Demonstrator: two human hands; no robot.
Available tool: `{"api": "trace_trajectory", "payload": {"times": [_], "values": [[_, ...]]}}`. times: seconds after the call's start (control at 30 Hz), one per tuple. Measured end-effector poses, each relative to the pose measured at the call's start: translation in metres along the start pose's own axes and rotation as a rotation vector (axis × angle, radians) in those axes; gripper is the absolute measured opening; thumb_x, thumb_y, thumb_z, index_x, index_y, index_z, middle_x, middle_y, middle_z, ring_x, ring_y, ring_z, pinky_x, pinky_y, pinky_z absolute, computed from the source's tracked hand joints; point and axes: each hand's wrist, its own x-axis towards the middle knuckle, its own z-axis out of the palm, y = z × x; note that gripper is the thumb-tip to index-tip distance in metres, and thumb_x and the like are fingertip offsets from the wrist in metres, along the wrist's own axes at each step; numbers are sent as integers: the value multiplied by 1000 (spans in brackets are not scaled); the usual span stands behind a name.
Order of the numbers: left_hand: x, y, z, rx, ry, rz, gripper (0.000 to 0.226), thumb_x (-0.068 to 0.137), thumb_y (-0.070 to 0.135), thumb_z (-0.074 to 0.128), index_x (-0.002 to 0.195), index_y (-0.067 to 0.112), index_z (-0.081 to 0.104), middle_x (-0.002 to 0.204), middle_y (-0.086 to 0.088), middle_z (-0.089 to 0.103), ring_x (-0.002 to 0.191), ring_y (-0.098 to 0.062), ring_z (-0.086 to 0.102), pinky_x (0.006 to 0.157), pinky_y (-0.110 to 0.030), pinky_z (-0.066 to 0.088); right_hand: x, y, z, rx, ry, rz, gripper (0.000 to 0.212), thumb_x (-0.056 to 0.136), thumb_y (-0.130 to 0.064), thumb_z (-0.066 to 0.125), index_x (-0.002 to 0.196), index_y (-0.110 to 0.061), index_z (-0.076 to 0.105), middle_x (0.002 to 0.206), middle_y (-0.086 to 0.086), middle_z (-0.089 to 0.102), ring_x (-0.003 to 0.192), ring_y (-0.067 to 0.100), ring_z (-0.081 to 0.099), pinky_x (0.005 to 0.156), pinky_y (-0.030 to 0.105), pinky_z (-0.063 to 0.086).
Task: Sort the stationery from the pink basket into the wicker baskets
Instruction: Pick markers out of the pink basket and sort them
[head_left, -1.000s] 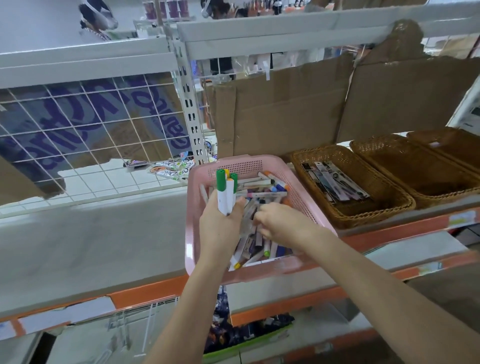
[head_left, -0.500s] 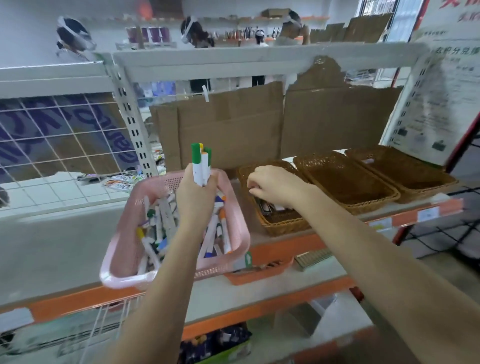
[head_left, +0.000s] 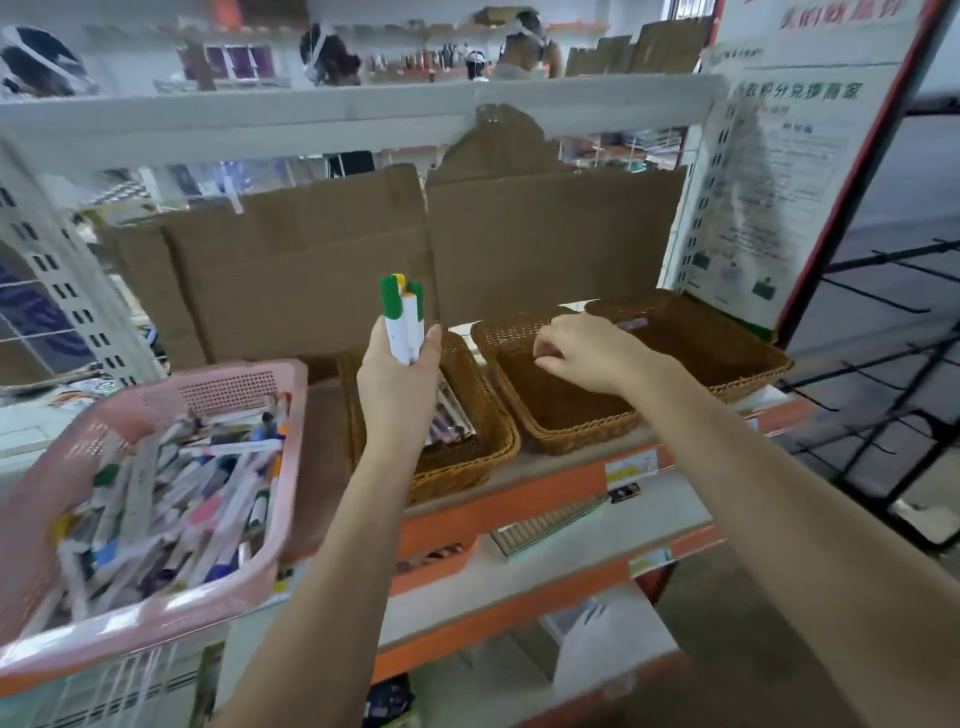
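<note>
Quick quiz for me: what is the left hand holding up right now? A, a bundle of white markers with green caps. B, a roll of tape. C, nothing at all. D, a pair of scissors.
A: the left hand grips a bundle of white markers with green caps, held upright in front of the wicker baskets.

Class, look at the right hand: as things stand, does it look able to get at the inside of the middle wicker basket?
Probably yes. The right hand hangs above the middle wicker basket, whose top is open, with nothing between them. Its fingers are curled, and whether they hold anything cannot be told.
</note>
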Motion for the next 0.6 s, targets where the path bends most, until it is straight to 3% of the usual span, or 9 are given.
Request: {"api": "trace_trajectory", "payload": {"times": [0.17, 0.27, 0.6], "values": [[3, -7, 67, -39, -52, -27, 22, 92, 26, 59, 75, 31, 46, 61, 11, 49, 50, 4, 46, 46, -8, 35, 11, 56, 12, 10, -6, 37, 26, 96, -27, 51, 116, -17, 63, 117, 2, 59, 104, 17, 57, 82, 23, 41], [7, -12, 102, -11, -101, -53, 16, 92, 30, 58, 81, 31, 48, 66, 10, 51, 53, -2, 47, 48, -17, 36, 19, 82, 20, 22, -25, 47, 25, 96, -27, 50, 115, -17, 63, 118, 2, 60, 104, 16, 57, 84, 24, 42], [-3, -30, 172, 62, -47, -139, 22, 90, 32, 62, 75, 32, 46, 61, 12, 49, 49, 4, 47, 42, -8, 32, 17, 142, 48, 77, -23, -53, 27, 96, -26, 49, 117, -16, 62, 114, 0, 59, 103, 14, 55, 82, 23, 43]]}}
